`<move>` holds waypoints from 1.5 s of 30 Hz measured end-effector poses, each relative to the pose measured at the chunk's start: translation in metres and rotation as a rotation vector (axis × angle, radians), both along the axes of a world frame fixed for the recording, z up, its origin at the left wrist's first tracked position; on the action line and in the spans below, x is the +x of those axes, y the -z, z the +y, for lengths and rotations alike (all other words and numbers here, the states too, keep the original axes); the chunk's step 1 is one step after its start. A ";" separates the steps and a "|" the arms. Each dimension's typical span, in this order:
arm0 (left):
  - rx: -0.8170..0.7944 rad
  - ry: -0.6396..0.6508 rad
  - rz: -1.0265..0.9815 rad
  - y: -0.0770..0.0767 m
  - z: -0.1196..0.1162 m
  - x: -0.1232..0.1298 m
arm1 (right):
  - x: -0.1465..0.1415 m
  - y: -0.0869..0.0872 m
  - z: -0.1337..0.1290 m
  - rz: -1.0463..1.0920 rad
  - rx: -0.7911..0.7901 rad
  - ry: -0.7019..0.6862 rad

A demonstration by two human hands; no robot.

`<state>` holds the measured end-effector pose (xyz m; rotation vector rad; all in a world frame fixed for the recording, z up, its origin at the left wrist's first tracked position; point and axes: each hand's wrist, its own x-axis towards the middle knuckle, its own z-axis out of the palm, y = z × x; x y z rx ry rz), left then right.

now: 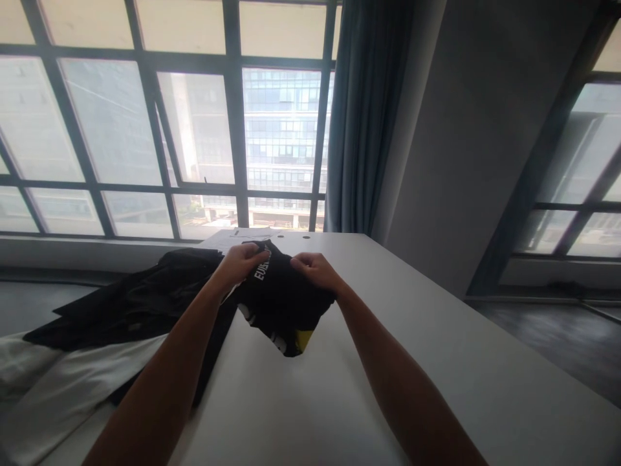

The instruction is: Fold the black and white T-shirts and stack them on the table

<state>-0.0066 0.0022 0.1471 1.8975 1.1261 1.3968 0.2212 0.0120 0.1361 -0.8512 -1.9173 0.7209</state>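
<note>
A black cloth (286, 298) with white lettering, white print and a yellow patch hangs between my two hands above the white table (388, 323). My left hand (242, 262) is closed on its upper left part, beside the lettering. At the upper right edge of the cloth, my right hand (315, 268) pinches it with the fingers curled in. The lower corner hangs down in a point, with the yellow patch near it.
Left of my left arm lies a pile of black clothes (145, 298) with white cloth (87, 375) in front. Papers (252, 233) rest at the table's far edge. Beyond are windows (194, 129), a dark curtain (366, 116) and a grey pillar (466, 142).
</note>
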 end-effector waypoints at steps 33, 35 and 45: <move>0.390 -0.418 0.180 -0.016 -0.017 0.006 | 0.034 0.004 0.023 0.316 0.192 0.468; 0.433 -0.492 0.158 -0.019 -0.019 0.002 | 0.037 0.005 0.026 0.323 0.229 0.522; 0.399 -0.583 -0.269 -0.022 -0.007 -0.035 | 0.047 0.018 0.043 0.493 0.046 0.543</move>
